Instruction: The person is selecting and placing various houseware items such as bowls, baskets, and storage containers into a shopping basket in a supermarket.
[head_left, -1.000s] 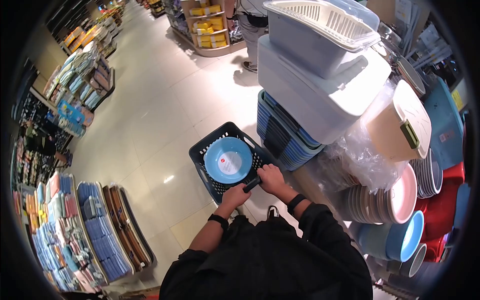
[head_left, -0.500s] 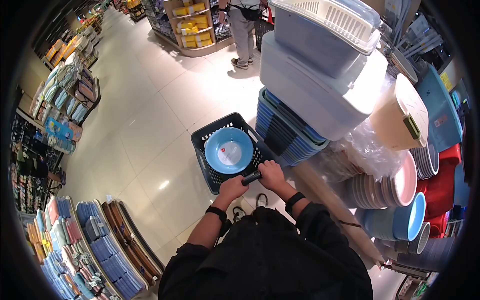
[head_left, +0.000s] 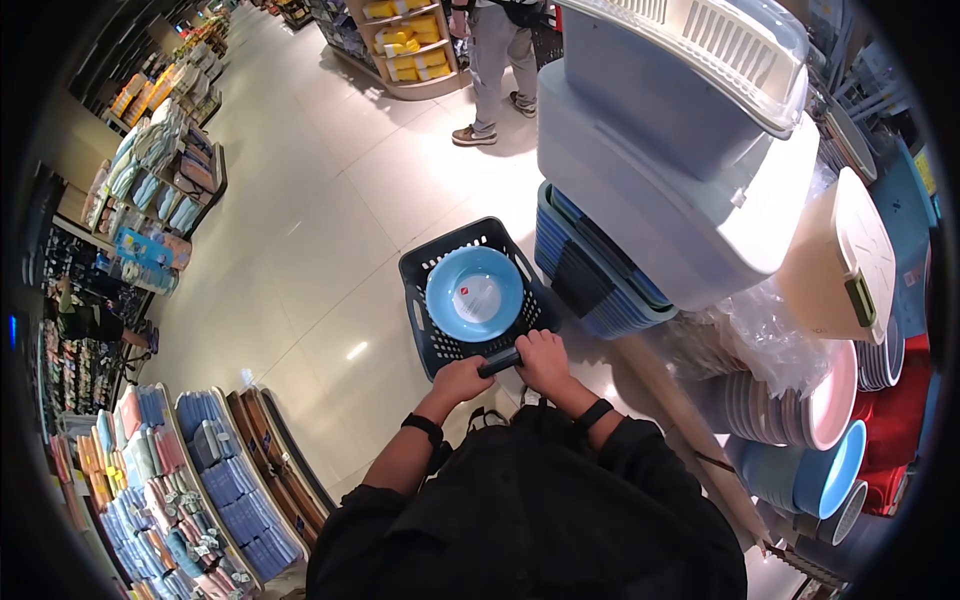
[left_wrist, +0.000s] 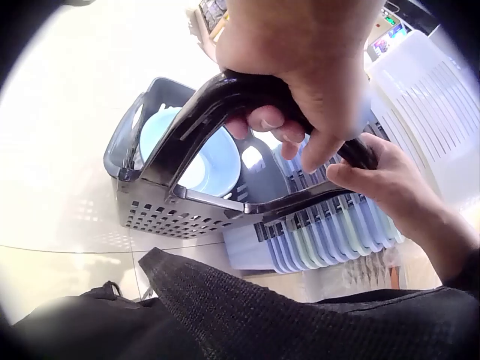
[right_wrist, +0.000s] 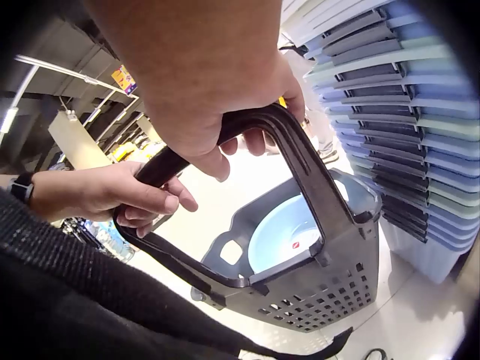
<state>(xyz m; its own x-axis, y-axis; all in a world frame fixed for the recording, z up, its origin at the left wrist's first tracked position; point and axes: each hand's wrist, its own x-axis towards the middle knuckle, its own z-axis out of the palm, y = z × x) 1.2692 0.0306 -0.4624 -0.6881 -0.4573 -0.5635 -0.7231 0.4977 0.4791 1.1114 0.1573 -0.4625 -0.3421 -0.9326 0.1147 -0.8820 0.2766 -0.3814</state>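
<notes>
Both hands grip the black handle (head_left: 499, 362) of a dark grey shopping basket (head_left: 413, 270). The left hand (head_left: 461, 380) has its fingers curled round the handle's left part; in the left wrist view they wrap under the bar. My right hand (head_left: 544, 360) holds the right part, thumb and fingers round the corner in the right wrist view. A light blue basin (head_left: 440, 310) with a round white label (head_left: 476, 299) sits inside the basket. The basket has rows of holes in its walls and hangs in front of the body, over the tiled floor.
Stacked blue bins (head_left: 585, 270) and a large white storage box (head_left: 640, 190) stand close on the right, with nested basins (head_left: 770, 410) nearer. Folded textiles (head_left: 225, 470) fill a display on the left. Ahead, a person (head_left: 490, 70) stands beside a shelf of yellow packages (head_left: 415, 45).
The basket has shifted slightly right and up in the head view, both hands still on its handle. The bins on the right look nearer. The other person's feet have moved apart.
</notes>
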